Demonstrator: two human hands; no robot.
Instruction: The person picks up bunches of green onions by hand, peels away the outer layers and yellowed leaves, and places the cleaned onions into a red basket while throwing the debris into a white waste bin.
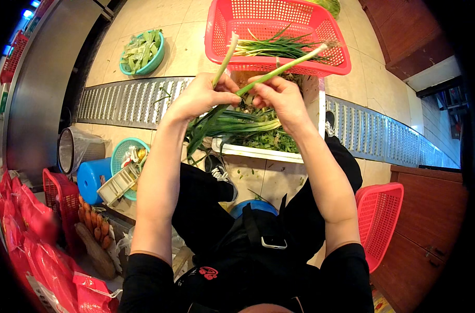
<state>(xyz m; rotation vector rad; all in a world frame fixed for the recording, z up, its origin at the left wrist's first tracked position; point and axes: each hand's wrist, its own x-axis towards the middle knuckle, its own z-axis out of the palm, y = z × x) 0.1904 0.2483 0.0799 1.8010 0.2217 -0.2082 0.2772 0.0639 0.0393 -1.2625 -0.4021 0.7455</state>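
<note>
Between thumb and fingers, my left hand (208, 96) holds a pale green onion stalk (224, 62) pointing up and away. It also pinches near the green part of a second green onion (288, 68), whose whitish end carries roots. My right hand (278, 94) grips this rooted onion along its stem. Below both hands, long dark green onion leaves (229, 127) lie across a white foam box (257, 153) of loose trimmings (276, 141). Just beyond stands a red perforated basket (327, 70) with thin green onions (280, 47) inside.
A metal drain grating (128, 103) crosses the floor. To the left are a turquoise basin (161, 51) of cut leaves, a lined bin (88, 146), a blue stool (90, 182), a grater (118, 186) and red bags (34, 234). Another red basket (382, 223) is at right.
</note>
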